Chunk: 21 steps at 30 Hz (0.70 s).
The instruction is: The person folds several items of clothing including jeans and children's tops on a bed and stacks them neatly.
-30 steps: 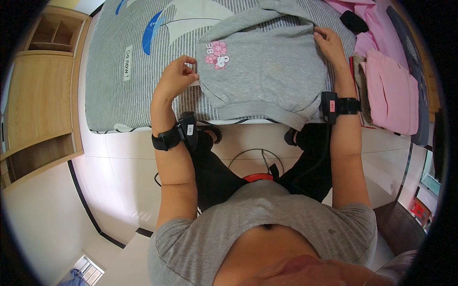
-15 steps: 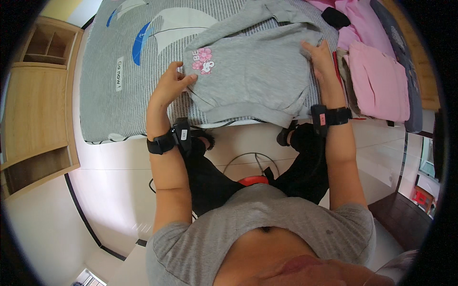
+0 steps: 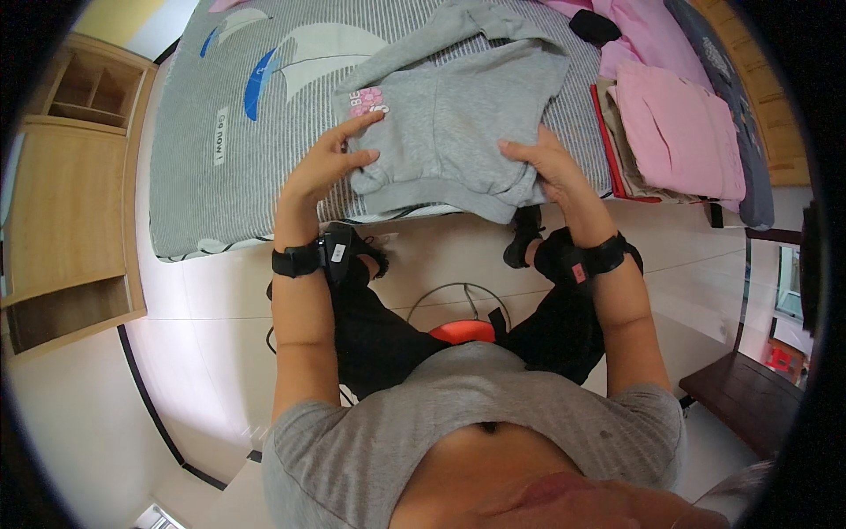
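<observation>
– "Both hands have shifted since a second ago: the right hand (image 3: 557, 166) has come down from the upper right of the grey sweatshirt (image 3: 449, 123) to its lower right side, and the left hand (image 3: 326, 163) has moved from the left edge onto the cloth."

– "Where is the sweatshirt itself?"

– "Spread on the striped bed (image 3: 264, 176), its hem close to the near edge, one long sleeve slanting across the far side."

– "And the left hand's fingers?"

– "Thumb and forefinger are spread well apart, a clear gap between them. The forefinger's tip touches the pink print (image 3: 366, 100) and the thumb lies lower down. I can't tell whether the other fingers have hold of any fabric."

– "What about the right?"

– "Its thumb rests on top of the cloth, pointing inward. The other fingers are partly hidden at the garment's side, so I can't tell how far they close or whether they grip it."

– "Anything nearby?"

– "To the right, a folded pink garment (image 3: 674, 132) tops a small stack, with a dark grey garment (image 3: 731, 115) beyond it. Farther up the bed is a black item (image 3: 594, 28), too small to identify. Each wrist wears a strapped black device (image 3: 337, 249)."
</observation>
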Tool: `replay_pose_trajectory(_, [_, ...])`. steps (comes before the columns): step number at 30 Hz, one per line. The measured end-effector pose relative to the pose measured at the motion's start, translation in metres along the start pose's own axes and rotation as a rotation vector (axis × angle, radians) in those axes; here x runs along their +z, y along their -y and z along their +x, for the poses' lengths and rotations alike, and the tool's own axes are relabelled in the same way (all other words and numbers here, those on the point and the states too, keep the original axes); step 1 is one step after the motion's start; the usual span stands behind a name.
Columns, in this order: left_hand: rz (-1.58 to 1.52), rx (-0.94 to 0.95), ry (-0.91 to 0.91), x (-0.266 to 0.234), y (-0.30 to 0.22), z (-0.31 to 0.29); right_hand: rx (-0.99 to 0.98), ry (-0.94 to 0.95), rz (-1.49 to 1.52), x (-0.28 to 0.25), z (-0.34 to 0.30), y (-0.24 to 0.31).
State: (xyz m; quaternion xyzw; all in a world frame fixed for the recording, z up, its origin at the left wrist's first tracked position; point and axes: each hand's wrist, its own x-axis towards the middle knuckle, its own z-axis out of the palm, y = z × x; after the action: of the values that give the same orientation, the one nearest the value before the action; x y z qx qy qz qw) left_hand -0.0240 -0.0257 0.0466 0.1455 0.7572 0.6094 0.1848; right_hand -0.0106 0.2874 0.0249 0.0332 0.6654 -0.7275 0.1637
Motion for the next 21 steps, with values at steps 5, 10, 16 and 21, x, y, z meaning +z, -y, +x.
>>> replay_pose_trajectory(5, [-0.278,0.184,-0.098,0.012,-0.024,0.005,-0.22,-0.151,0.127,-0.012,0.0,0.025])
replay_pose_trajectory(10, [-0.252,-0.022,0.277,0.037,-0.032,0.004,-0.222,-0.251,-0.164,-0.039,-0.006,0.046])
replay_pose_trajectory(16, [-0.299,-0.059,0.441,0.066,-0.031,0.022,-0.541,-0.307,-0.693,-0.006,-0.004,0.034])
replay_pose_trajectory(21, [-0.361,0.024,0.449,0.063,-0.031,0.028,-0.491,-0.224,-0.711,0.021,0.004,0.024])
